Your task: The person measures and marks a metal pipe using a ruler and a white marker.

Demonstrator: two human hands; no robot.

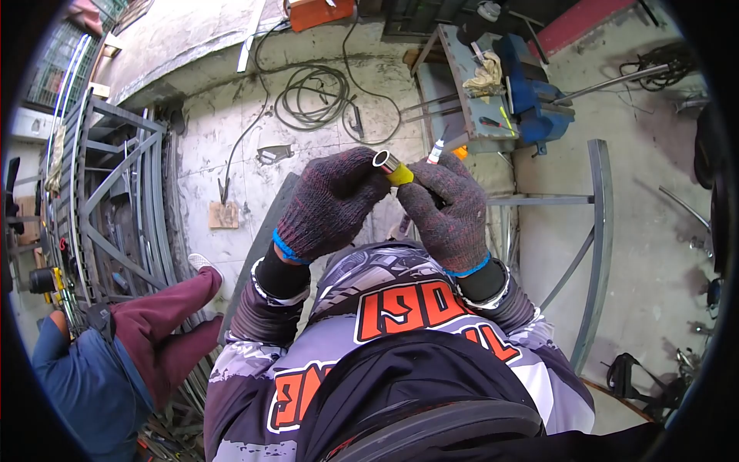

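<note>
Both gloved hands meet in front of my chest around a short silver metal tube (382, 159) with a bright yellow section (401, 176). My left hand (332, 196), in a dark knit glove with a blue cuff, has its fingers curled at the tube's side. My right hand (450, 208), gloved alike, pinches the tube near its yellow end. The tube's open round end points up and to the left. A small white bottle (436, 151) with a red mark shows just above the right hand's fingers; its lower end is hidden by the glove.
A blue bench vise (535, 100) sits on a metal stand, with a rag (486, 75) beside it. Coiled cable (312, 96) lies on the floor. Steel frames (123, 177) stand left; a steel bar frame (599, 231) stands right. Another person (96, 377) is at lower left.
</note>
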